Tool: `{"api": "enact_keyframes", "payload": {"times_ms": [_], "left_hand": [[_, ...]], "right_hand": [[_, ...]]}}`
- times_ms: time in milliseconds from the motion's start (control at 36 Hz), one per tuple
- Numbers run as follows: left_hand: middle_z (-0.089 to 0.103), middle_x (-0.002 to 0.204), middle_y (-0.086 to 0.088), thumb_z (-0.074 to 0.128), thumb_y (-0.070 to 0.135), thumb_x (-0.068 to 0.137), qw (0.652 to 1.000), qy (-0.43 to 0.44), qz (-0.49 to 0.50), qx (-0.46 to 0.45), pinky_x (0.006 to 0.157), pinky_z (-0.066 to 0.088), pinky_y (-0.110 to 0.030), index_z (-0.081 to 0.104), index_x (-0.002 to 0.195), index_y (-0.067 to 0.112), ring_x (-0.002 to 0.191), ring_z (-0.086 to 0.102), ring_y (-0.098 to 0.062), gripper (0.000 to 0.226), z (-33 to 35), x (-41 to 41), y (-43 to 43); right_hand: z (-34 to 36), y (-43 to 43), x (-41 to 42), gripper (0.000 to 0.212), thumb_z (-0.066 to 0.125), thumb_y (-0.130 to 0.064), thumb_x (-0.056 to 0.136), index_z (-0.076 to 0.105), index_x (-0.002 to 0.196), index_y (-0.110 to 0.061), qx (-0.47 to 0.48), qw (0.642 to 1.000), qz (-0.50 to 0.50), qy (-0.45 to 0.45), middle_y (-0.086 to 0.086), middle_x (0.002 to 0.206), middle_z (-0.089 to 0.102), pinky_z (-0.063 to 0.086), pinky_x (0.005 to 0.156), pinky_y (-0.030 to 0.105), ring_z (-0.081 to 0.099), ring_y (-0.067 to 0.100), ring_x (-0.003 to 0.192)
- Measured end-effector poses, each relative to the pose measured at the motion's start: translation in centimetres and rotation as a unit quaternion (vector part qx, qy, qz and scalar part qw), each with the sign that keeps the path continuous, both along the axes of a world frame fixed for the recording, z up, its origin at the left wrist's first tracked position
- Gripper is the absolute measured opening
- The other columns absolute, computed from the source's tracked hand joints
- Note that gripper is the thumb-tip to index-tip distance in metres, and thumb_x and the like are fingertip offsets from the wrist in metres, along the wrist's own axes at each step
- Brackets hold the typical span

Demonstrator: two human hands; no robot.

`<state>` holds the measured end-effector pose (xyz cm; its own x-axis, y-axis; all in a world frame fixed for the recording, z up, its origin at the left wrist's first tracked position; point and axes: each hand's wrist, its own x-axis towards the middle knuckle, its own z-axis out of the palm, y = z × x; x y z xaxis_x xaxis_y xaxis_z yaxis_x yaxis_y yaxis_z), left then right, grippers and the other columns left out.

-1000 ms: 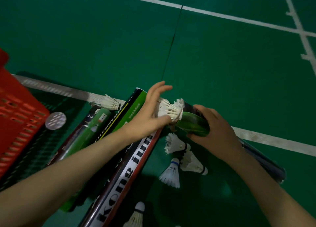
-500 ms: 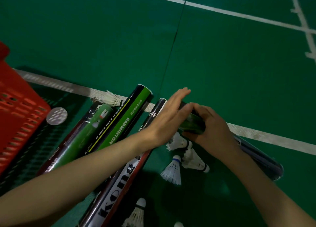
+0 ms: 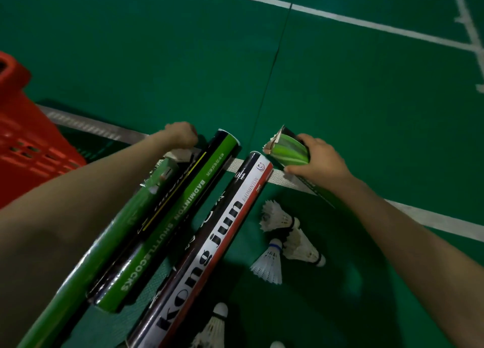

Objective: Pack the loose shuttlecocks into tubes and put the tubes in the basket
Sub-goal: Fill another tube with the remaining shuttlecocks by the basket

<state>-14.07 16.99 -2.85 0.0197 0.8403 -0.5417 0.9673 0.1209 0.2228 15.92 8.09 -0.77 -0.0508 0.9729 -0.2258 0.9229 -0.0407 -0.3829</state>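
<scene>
My right hand [image 3: 319, 161] grips a dark green tube [image 3: 290, 151] near its torn open end, and a bit of white feather shows in the mouth. My left hand [image 3: 180, 135] reaches across the lying tubes, its fingers curled onto a loose shuttlecock [image 3: 179, 154] on the white line. Three tubes lie side by side: a green one [image 3: 112, 232], a black and green one [image 3: 183, 203] and a white, black and red one [image 3: 209, 256]. Several loose shuttlecocks lie on the floor, among them [image 3: 277, 216], [image 3: 301, 245], [image 3: 267, 266].
The red basket [image 3: 23, 138] stands at the left edge. Another shuttlecock [image 3: 212, 329] lies at the bottom by the white tube. Green court floor [image 3: 340, 85] with white lines stretches beyond the hands.
My left hand left the tube mouth and moved left to the shuttlecock on the line. The shuttlecock it pressed now sits inside the held tube.
</scene>
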Motion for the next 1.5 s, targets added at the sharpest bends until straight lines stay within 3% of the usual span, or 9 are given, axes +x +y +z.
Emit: {"api": "enact_keyframes", "payload": {"times_ms": [139,333,528,778,889,1000,1167,1333,1500], "left_hand": [[0.059,0.121,-0.012,0.057,0.005,0.082,0.996,-0.009,-0.049,-0.071,0.086,0.044,-0.032,0.056,0.125,0.008,0.107,0.055,-0.027,0.044,0.3,-0.6,-1.1],[0.064,0.109,-0.018,0.054,0.028,0.091,0.99,0.055,-0.053,0.116,0.09,0.037,-0.034,0.064,0.109,0.007,0.105,0.055,-0.031,0.029,-1.5,-1.3,-1.0],[0.052,0.115,-0.011,0.069,0.024,0.081,0.929,-0.216,0.045,0.296,0.092,0.037,-0.032,0.064,0.116,0.025,0.111,0.044,-0.029,0.036,2.7,2.4,-3.8],[0.038,0.103,-0.001,0.074,0.02,0.078,0.925,-0.329,-0.072,0.176,0.077,0.036,-0.003,0.063,0.117,0.028,0.093,0.043,-0.01,0.041,3.6,6.8,-8.7],[0.039,0.119,0.0,0.062,0.03,0.081,0.903,-0.422,-0.036,0.068,0.09,0.042,-0.02,0.057,0.112,0.039,0.107,0.045,-0.014,0.032,4.1,6.7,-8.9],[0.04,0.134,0.003,0.041,0.05,0.091,0.898,-0.437,-0.016,0.053,0.098,0.043,-0.034,0.04,0.135,0.033,0.113,0.047,-0.013,0.048,4.5,8.1,-9.7],[0.026,0.154,0.004,0.016,0.062,0.094,0.871,-0.485,0.049,0.059,0.115,0.022,-0.042,0.021,0.149,0.024,0.14,0.026,-0.012,0.067,4.1,11.8,-10.9],[0.016,0.158,0.004,0.016,0.061,0.093,0.869,-0.493,0.018,0.018,0.118,0.008,-0.037,0.018,0.15,0.021,0.144,0.012,-0.01,0.07,2.2,16.4,-12.2],[0.031,0.15,-0.008,0.034,0.051,0.094,0.865,-0.497,0.043,0.053,0.111,0.026,-0.031,0.027,0.145,0.013,0.137,0.031,-0.018,0.064,1.9,16.9,-12.0]], "right_hand": [[-0.6,0.3,-0.4,0.077,0.075,-0.043,0.071,0.04,0.136,-0.021,-0.015,1.0,0.006,-0.009,0.005,0.112,0.054,0.045,0.073,0.031,0.052,0.019,0.094],[-0.3,-0.5,-0.6,0.074,0.076,-0.039,0.071,0.041,0.134,-0.023,-0.002,1.0,-0.015,0.014,0.004,0.109,0.054,0.047,0.071,0.031,0.052,0.017,0.091],[0.5,-2.7,-0.8,0.074,0.073,-0.04,0.074,0.037,0.137,-0.029,0.034,0.999,-0.019,0.036,-0.003,0.114,0.051,0.041,0.074,0.028,0.05,0.015,0.098],[1.0,-5.5,-0.8,0.081,0.078,-0.039,0.071,0.039,0.141,-0.023,0.086,0.995,0.017,0.037,0.002,0.128,0.052,0.046,0.088,0.036,0.052,0.021,0.11],[1.5,-6.0,-0.6,0.082,0.077,-0.04,0.072,0.037,0.142,-0.026,0.074,0.996,0.022,0.038,-0.001,0.132,0.05,0.044,0.089,0.033,0.05,0.019,0.113],[1.9,-6.3,-0.6,0.083,0.078,-0.038,0.072,0.036,0.142,-0.026,0.064,0.996,0.029,0.054,0.0,0.132,0.049,0.044,0.09,0.034,0.049,0.019,0.113],[1.5,-7.6,-0.4,0.079,0.076,-0.037,0.073,0.037,0.141,-0.026,0.056,0.995,0.047,0.062,0.001,0.127,0.05,0.045,0.083,0.032,0.051,0.018,0.109],[0.7,-8.1,1.3,0.079,0.077,-0.036,0.071,0.039,0.139,-0.027,0.025,0.998,0.035,0.046,0.003,0.128,0.051,0.047,0.088,0.038,0.051,0.022,0.113],[0.3,-8.7,4.4,0.078,0.077,-0.028,0.068,0.04,0.137,-0.024,0.037,0.999,-0.021,0.012,0.006,0.126,0.05,0.045,0.089,0.039,0.05,0.026,0.111]]}}
